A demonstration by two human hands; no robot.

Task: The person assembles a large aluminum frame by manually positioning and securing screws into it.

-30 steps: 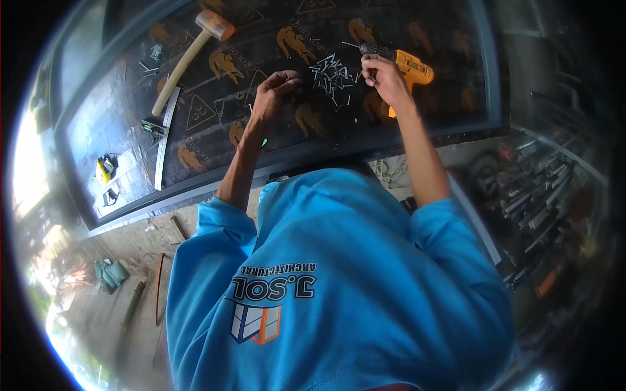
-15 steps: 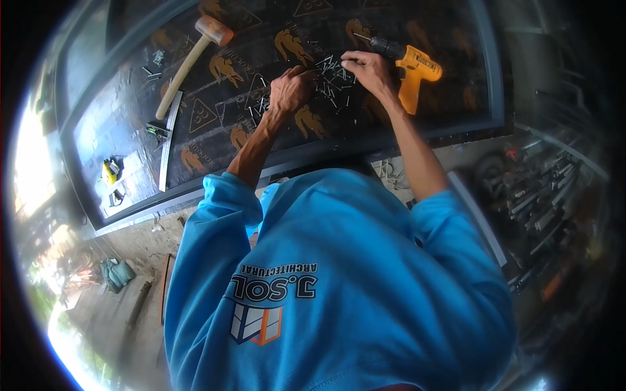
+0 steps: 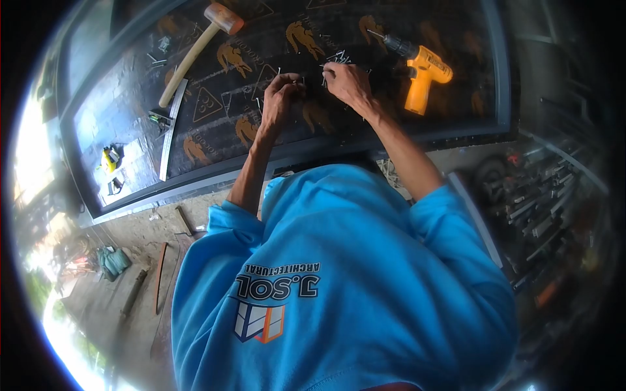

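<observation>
Black board (image 3: 391,104), screws (image 3: 339,58) at left hand (image 3: 280,94), right hand (image 3: 345,81)

Bright blue shirt (image 3: 365,260), loose sleeves (image 3: 225,225) ending near the elbows. Dark print (image 3: 280,285) reads J.SOL ARCHITECTURAL, upside down here; white, blue and orange window logo (image 3: 259,322) beside it; left hand (image 3: 280,91) and right hand (image 3: 345,81) bare
</observation>
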